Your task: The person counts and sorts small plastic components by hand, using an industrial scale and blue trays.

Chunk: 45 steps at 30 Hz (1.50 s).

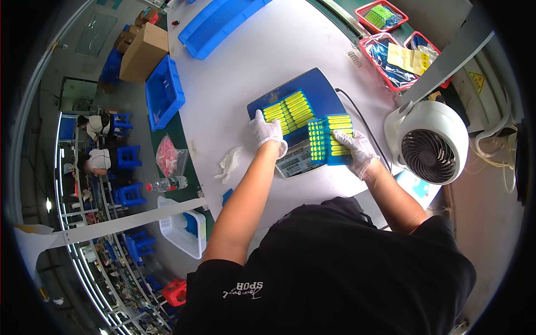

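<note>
Right hand (357, 152) grips a yellow-striped pack (319, 140); left hand (269, 134) touches the second striped pack (291, 111) to its right, grip unclear; beneath both hands, a blue scale (328, 96); right of the right hand, a cable (358, 108), then a white fan (429, 140); beyond both, a blue tray (219, 27).

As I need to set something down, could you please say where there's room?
White tabletop is bare between the upper blue tray and the scale, also between tray and crumpled white item. It's crowded at the scale: yellow strips, left hand, right hand.
</note>
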Each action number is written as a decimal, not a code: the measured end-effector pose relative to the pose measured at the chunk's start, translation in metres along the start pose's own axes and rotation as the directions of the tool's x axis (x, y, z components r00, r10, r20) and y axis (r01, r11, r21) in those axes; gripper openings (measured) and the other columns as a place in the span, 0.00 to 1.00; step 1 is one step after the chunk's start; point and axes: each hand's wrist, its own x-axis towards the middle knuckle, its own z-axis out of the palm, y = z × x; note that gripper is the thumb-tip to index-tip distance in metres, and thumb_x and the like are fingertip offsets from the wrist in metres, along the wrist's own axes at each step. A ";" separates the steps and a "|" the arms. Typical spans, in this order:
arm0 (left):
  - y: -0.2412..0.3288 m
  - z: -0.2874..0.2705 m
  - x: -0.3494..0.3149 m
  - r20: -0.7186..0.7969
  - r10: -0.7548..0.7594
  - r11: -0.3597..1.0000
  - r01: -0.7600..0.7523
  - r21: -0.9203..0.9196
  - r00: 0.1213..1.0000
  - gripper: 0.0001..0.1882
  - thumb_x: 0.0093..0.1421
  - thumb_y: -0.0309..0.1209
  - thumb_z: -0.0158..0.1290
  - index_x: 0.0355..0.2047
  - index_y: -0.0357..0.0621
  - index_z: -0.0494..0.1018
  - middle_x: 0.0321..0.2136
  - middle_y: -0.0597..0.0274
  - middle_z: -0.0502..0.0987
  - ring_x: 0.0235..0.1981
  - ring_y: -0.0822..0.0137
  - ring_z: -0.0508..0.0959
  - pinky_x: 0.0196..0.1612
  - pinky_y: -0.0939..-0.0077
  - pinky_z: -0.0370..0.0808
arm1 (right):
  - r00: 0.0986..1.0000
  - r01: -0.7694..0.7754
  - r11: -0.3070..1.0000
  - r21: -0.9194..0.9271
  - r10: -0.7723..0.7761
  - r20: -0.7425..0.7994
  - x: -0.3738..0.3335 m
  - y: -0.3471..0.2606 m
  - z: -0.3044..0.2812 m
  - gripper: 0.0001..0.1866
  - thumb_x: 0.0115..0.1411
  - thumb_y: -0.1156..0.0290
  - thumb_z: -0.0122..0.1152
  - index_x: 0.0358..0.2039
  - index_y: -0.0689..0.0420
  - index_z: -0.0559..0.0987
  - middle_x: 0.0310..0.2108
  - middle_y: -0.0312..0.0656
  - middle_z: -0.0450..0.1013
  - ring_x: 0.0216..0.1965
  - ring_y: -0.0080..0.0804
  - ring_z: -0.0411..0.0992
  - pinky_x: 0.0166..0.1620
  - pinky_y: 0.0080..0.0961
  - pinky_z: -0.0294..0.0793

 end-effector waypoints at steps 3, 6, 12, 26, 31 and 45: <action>0.008 0.000 -0.010 0.037 -0.072 0.993 0.075 -0.090 0.997 0.34 0.54 0.28 0.55 0.60 0.32 0.55 0.55 0.43 0.62 0.55 0.53 0.67 0.57 0.69 0.64 | 0.999 -0.032 0.999 -0.001 0.032 0.004 0.000 0.004 0.001 0.15 0.56 0.71 0.62 0.45 0.58 0.73 0.38 0.38 0.75 0.38 0.28 0.75 0.42 0.28 0.76; 0.027 -0.005 -0.026 0.050 -0.112 0.993 0.113 -0.033 0.993 0.34 0.58 0.33 0.51 0.61 0.34 0.51 0.60 0.43 0.58 0.60 0.54 0.62 0.60 0.71 0.59 | 0.997 -0.070 0.997 -0.019 0.070 0.021 -0.002 0.007 0.001 0.15 0.56 0.71 0.62 0.44 0.58 0.74 0.38 0.38 0.75 0.38 0.29 0.75 0.42 0.29 0.76; 0.034 -0.012 -0.034 0.154 -0.024 0.999 0.017 0.044 0.988 0.33 0.61 0.34 0.46 0.63 0.40 0.48 0.57 0.42 0.63 0.55 0.49 0.68 0.58 0.64 0.64 | 0.992 -0.127 0.990 -0.057 0.128 0.011 -0.006 0.016 -0.004 0.15 0.56 0.70 0.62 0.44 0.57 0.74 0.38 0.38 0.75 0.38 0.29 0.75 0.42 0.30 0.76; 0.091 -0.074 -0.089 0.377 0.186 0.874 0.022 -0.485 0.907 0.16 0.60 0.37 0.53 0.39 0.34 0.73 0.37 0.60 0.76 0.36 0.72 0.75 0.40 0.79 0.72 | 0.981 0.152 0.978 -0.143 -0.132 0.145 0.032 -0.027 0.036 0.17 0.55 0.67 0.64 0.43 0.61 0.74 0.39 0.38 0.75 0.37 0.23 0.74 0.43 0.22 0.74; 0.074 -0.075 -0.080 0.353 0.129 0.854 0.077 -0.515 0.927 0.11 0.56 0.30 0.56 0.34 0.33 0.74 0.29 0.60 0.75 0.31 0.73 0.74 0.33 0.78 0.73 | 0.986 0.084 0.981 -0.176 -0.056 0.158 0.033 -0.023 0.051 0.15 0.54 0.69 0.65 0.41 0.60 0.75 0.37 0.38 0.76 0.37 0.24 0.75 0.41 0.23 0.76; 0.085 -0.082 -0.095 0.387 0.135 0.835 0.105 -0.540 0.912 0.08 0.57 0.26 0.53 0.36 0.34 0.73 0.32 0.61 0.75 0.32 0.74 0.73 0.38 0.80 0.72 | 0.987 0.023 0.991 -0.134 -0.001 0.163 0.027 -0.023 0.036 0.17 0.54 0.68 0.66 0.43 0.60 0.74 0.40 0.39 0.75 0.38 0.23 0.74 0.44 0.22 0.74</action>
